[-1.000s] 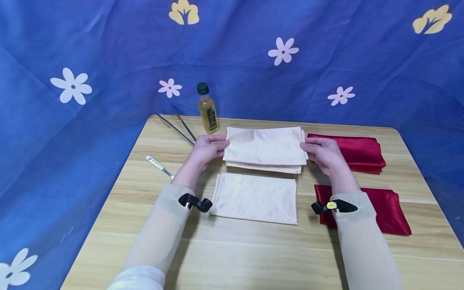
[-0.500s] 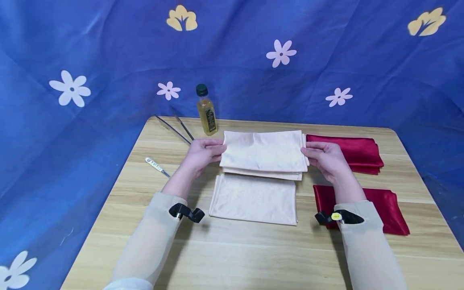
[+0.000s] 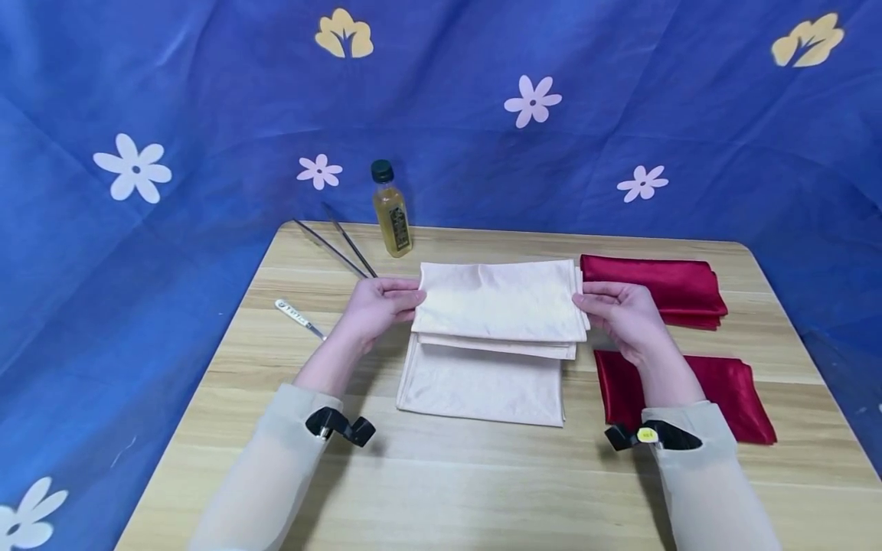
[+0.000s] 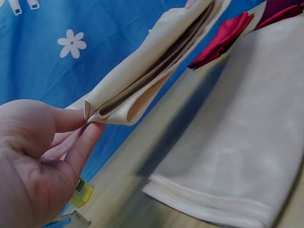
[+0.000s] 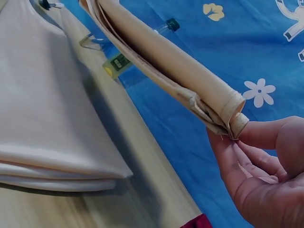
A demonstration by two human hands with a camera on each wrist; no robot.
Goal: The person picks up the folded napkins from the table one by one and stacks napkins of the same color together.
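Observation:
Between my two hands hangs a folded pale cream cloth point(image 3: 499, 300), raised off the table; both wrist views show its stacked layers from the edge. My left hand point(image 3: 375, 308) pinches its left end between thumb and fingers, and my right hand point(image 3: 623, 315) pinches the right end in the same manner. Beneath and nearer to me lies a second folded cream cloth point(image 3: 482, 390), flat on the table, its far part hidden by the raised one. In the left wrist view a gap shows between the held cloth point(image 4: 142, 76) and the lower cloth point(image 4: 237, 128).
Two folded dark red satin cloths, a far one point(image 3: 651, 287) and a near one point(image 3: 730, 398), lie on the right. A bottle of yellow liquid point(image 3: 394, 218) stands at the back. Left of it are metal tongs point(image 3: 338, 243) and a utensil with a white patterned handle point(image 3: 292, 314).
Both hands have brought the held cloth toward me, so it now overlaps the far part of the lower cream cloth in the head view. The other things stay in place.

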